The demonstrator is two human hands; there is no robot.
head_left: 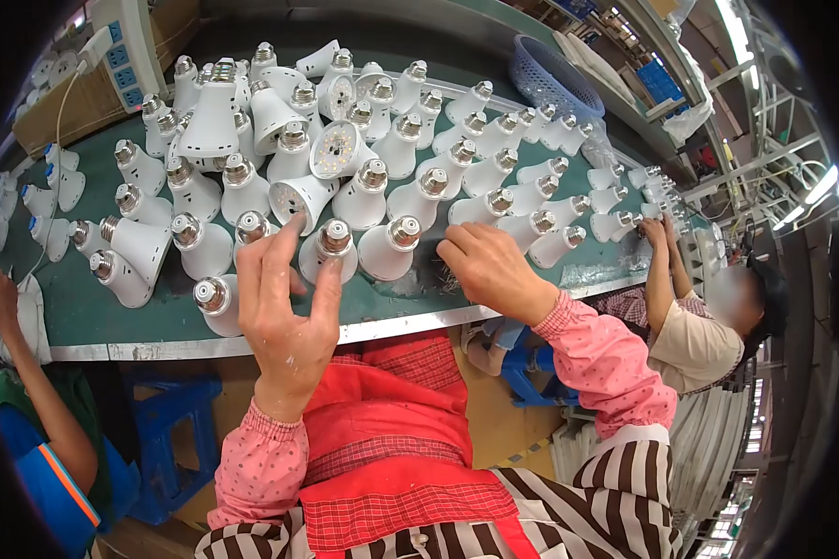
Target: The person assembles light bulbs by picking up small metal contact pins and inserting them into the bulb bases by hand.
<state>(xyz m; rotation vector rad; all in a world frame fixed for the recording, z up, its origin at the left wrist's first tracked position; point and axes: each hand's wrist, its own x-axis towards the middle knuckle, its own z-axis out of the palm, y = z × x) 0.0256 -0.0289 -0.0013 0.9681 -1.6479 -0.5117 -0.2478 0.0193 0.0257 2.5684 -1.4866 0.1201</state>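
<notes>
Many white bulb housings with silver screw caps stand on the green table [373, 300]. My left hand [284, 312] is raised over the table's front edge, its fingers apart, close to a bulb housing [328, 252]. Another bulb housing [389, 249] stands between my two hands. My right hand [494, 268] is at the front of the table with its fingers curled together; whatever they may hold is hidden. Beside it lies a small pile of thin wire bits [449, 279]. Two tilted housings show round boards inside, one of them a housing [337, 149] in the middle of the group.
A blue mesh basket [555, 76] stands at the back. At the back left is a socket panel [121, 61] with a cable. A co-worker [708, 317] sits at the right, another person's arm [42, 382] is at the left. A blue stool [172, 447] stands below the table.
</notes>
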